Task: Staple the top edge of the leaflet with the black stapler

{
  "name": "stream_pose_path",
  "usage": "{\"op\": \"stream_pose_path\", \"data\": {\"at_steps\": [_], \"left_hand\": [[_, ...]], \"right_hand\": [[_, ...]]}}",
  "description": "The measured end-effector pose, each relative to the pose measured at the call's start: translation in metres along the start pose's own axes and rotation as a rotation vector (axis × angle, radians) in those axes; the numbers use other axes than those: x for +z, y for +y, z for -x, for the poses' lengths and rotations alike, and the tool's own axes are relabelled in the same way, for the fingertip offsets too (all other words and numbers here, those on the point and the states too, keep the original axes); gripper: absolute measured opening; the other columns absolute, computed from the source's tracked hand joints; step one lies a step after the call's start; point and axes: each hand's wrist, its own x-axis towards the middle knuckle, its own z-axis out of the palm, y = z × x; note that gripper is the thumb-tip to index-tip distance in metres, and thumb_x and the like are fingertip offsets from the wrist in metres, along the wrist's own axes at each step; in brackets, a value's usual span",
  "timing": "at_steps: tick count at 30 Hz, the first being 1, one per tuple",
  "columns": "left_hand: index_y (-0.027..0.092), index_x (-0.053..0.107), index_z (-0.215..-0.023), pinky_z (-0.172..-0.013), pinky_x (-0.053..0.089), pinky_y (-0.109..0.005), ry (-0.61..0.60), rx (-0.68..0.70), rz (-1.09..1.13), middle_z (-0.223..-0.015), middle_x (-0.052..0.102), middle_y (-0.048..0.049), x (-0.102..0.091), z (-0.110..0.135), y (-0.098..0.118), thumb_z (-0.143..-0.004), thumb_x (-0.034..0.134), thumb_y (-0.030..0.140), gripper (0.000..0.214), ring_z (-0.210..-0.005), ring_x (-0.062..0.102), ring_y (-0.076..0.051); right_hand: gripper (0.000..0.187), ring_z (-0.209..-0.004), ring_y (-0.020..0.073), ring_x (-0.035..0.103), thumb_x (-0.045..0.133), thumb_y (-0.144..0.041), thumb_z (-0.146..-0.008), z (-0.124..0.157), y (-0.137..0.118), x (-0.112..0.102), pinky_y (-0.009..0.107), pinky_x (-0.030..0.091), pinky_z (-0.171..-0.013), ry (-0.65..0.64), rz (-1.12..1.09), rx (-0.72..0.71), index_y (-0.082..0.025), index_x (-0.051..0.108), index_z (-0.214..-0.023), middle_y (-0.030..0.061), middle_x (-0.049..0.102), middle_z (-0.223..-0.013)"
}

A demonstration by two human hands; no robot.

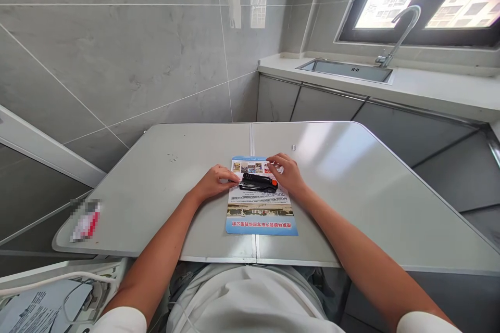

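A black stapler [258, 183] with an orange-red part at its right end lies across a printed leaflet [261, 226]. The leaflet is blue and white, with small photos and red characters upside down to me. At the stapler's left end, my left hand [216, 182] has thumb and fingers closed together on its tip; exactly what is pinched there is too small to see. Just past the orange-red end rests my right hand [288, 173], fingers curved and apart above the leaflet's right edge, holding nothing I can see.
The leaflet lies over the seam of a white folding table [332, 218]. A small light piece [294, 148] and some dark bits [172, 158] are farther back. At the left edge is a blurred red-and-white item [86, 222]. A sink [347, 69] sits in the counter behind.
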Motion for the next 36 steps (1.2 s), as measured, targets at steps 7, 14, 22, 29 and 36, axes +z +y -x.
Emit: {"op": "stream_pose_path", "data": {"at_steps": [7, 14, 22, 29, 36], "left_hand": [[0.03, 0.085, -0.094, -0.107, 0.051, -0.044, 0.016, 0.001, 0.032, -0.1, 0.085, -0.0052, 0.001, -0.001, 0.0, -0.092, 0.075, 0.052, 0.024, -0.104, 0.078, -0.026], [0.031, 0.086, -0.096, -0.108, 0.051, -0.044, 0.015, -0.02, 0.032, -0.102, 0.085, -0.0041, 0.001, 0.001, 0.0, -0.092, 0.075, 0.05, 0.022, -0.104, 0.078, -0.025], [0.029, 0.086, -0.096, -0.099, 0.057, -0.04, 0.052, -0.051, 0.088, -0.101, 0.085, -0.004, 0.004, -0.002, 0.005, -0.092, 0.076, 0.047, 0.021, -0.1, 0.079, -0.025], [0.029, 0.085, -0.095, -0.101, 0.054, -0.04, 0.043, -0.038, 0.102, -0.101, 0.085, -0.0019, 0.005, -0.002, 0.007, -0.091, 0.078, 0.039, 0.013, -0.099, 0.079, -0.024], [0.03, 0.085, -0.097, -0.106, 0.051, -0.042, 0.012, -0.02, 0.038, -0.104, 0.085, -0.0033, 0.002, -0.001, 0.003, -0.092, 0.076, 0.041, 0.015, -0.104, 0.079, -0.025]], "right_hand": [[0.046, -0.119, 0.0297, 0.066, 0.065, -0.046, -0.101, 0.006, -0.022, 0.004, 0.048, 0.052, -0.106, -0.356, -0.033, -0.248, -0.028, 0.063, -0.144, 0.0108, 0.07, -0.131], [0.052, -0.117, 0.0286, 0.067, 0.067, -0.043, -0.101, 0.01, -0.017, 0.013, 0.046, 0.053, -0.103, -0.433, 0.006, -0.195, -0.03, 0.057, -0.151, 0.0096, 0.072, -0.13], [0.05, -0.113, 0.0283, 0.069, 0.068, -0.042, -0.1, 0.009, -0.016, 0.013, 0.045, 0.055, -0.1, -0.426, 0.008, -0.201, -0.029, 0.06, -0.147, 0.0096, 0.074, -0.126], [0.046, -0.112, 0.0287, 0.068, 0.068, -0.042, -0.099, 0.009, -0.017, 0.012, 0.044, 0.054, -0.098, -0.44, 0.015, -0.201, -0.026, 0.063, -0.142, 0.0104, 0.073, -0.124], [0.046, -0.112, 0.0287, 0.068, 0.069, -0.042, -0.099, 0.009, -0.015, 0.013, 0.044, 0.054, -0.097, -0.44, 0.021, -0.199, -0.026, 0.063, -0.142, 0.0102, 0.073, -0.123]]}}
